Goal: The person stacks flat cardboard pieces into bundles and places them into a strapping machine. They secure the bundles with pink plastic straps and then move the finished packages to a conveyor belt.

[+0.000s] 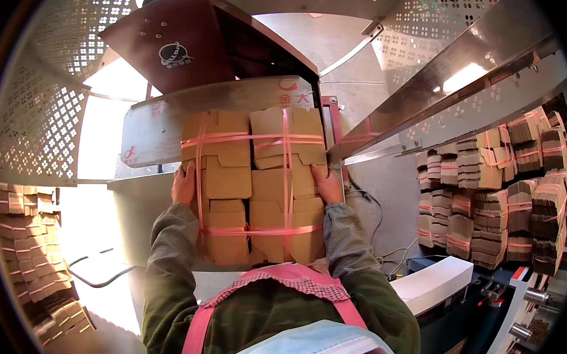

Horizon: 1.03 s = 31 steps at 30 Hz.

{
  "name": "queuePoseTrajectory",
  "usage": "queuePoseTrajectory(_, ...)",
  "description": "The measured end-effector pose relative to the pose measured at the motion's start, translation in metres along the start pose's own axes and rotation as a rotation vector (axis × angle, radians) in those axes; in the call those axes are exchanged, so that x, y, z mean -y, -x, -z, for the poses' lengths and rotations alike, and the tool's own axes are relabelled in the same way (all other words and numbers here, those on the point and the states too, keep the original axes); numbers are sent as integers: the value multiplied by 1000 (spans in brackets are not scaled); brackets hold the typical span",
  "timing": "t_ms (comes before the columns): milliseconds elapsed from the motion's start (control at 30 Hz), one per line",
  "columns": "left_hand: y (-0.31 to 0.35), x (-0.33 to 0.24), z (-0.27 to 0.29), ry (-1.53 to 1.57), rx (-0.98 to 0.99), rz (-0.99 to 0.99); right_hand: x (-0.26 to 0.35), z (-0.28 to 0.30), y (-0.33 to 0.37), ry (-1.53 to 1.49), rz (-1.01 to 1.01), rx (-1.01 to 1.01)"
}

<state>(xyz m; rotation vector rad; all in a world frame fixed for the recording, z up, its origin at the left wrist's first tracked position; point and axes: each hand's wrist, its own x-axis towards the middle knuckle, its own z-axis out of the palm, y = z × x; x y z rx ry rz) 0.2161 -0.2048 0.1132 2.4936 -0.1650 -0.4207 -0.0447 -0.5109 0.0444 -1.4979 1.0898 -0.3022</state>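
A large bundle of folded brown cardboard pieces (228, 180) lies right in front of me on a metal worktop. Pink plastic strapping (286, 151) runs around it lengthwise and crosswise. My left hand (182, 184) presses against its left side, fingers partly hidden at the edge. On the opposite side, my right hand (327, 184) holds the bundle with the thumb resting on top and the other fingers out of sight. Grey patterned sleeve covers are on both forearms. Beyond the bundle is a pale plate (166, 135) with red printing.
Behind the plate rises a dark red machine (168, 51). A metal beam (445, 85) slants across on the right. Strapped cardboard stacks (487, 211) stand at the right, more stacks (30, 241) at the left. A white box (433, 284) sits near a dark machine; cables (375, 204) trail nearby.
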Motion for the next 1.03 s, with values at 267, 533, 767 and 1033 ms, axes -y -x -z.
queuePoseTrajectory(267,-4,-15,-8,157,142,-26,-49,34,-41,10,-28,25)
queuePoseTrajectory(533,-32,84,13,954,533,367,-3,12,0,-472,-29,184)
queuePoseTrajectory(767,9,150,13,1301,631,280,11,-19,96,-412,-165,185)
queuePoseTrajectory(1033,79,136,67,1180,815,547,-205,-44,157,-747,-326,-36)
